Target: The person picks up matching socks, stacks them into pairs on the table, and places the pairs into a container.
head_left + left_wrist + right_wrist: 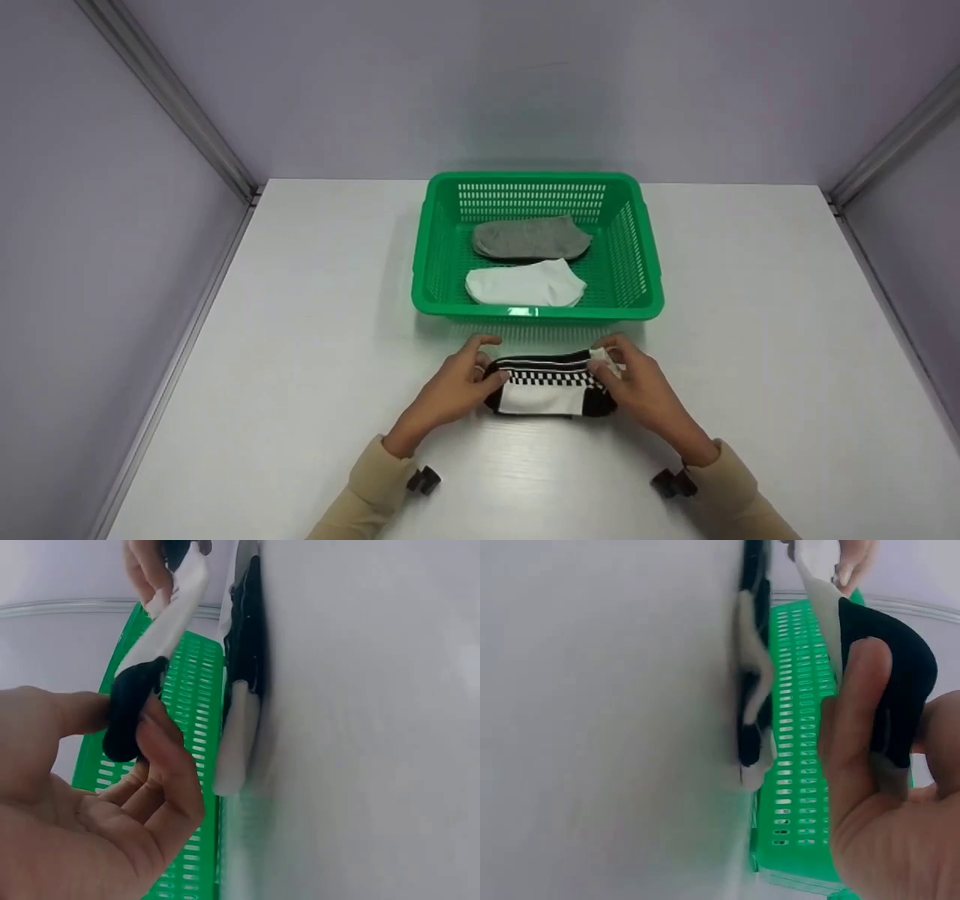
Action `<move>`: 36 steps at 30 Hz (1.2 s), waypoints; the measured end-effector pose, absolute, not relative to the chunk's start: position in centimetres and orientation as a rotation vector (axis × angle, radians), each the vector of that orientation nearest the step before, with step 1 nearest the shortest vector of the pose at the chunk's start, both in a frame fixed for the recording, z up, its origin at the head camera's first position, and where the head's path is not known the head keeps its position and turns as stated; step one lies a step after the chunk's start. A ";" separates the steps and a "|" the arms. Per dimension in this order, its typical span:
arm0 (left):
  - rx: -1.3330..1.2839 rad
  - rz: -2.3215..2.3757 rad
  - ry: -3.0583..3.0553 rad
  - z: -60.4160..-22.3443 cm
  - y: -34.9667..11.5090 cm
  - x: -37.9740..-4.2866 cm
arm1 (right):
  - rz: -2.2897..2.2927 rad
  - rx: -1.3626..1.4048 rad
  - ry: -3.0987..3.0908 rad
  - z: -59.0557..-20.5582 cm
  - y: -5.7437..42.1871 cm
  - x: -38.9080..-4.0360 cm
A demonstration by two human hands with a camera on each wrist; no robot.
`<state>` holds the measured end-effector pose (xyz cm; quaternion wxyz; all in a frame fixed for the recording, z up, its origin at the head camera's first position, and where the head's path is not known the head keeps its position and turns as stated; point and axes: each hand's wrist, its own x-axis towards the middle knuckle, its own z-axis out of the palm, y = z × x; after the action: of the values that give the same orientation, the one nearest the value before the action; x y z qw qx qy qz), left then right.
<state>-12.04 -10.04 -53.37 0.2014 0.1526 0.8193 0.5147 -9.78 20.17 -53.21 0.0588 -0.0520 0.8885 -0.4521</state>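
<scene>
A black-and-white sock with a white middle (541, 400) is stretched between the two hands just in front of the basket. My left hand (457, 382) pinches its black left end (131, 709) between thumb and fingers. At the other end, my right hand (645, 386) grips a black part (892, 667) with thumb and fingers. Both wrist views show this sock raised off the table, while a second black-and-white sock (244, 645) lies flat below it. Stripes and a checkered band show in the head view; which sock bears them I cannot tell.
Beyond the hands stands a green plastic basket (536, 312) with slotted walls. Inside it lie grey socks (531, 238) at the back and white socks (525, 283) at the front. The white table (300, 315) is bounded by pale panels at the back and sides.
</scene>
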 end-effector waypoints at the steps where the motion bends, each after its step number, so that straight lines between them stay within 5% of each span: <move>1: 0.437 1.433 2.285 -53.5 -10.1 -12.0 | -1.356 -0.180 2.726 -53.3 20.2 -9.8; 11: 0.587 1.269 2.473 -53.4 -10.5 -11.6 | -1.218 -0.496 2.760 -52.5 20.7 -9.8; 36: 0.530 1.088 2.537 -53.2 -10.3 -11.8 | -0.881 -0.474 2.603 -51.1 21.0 -11.4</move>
<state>-11.82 -10.31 -53.24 0.1646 0.1859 0.8903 0.3817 -11.36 21.01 -51.07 0.1758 -0.1672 0.9189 -0.3112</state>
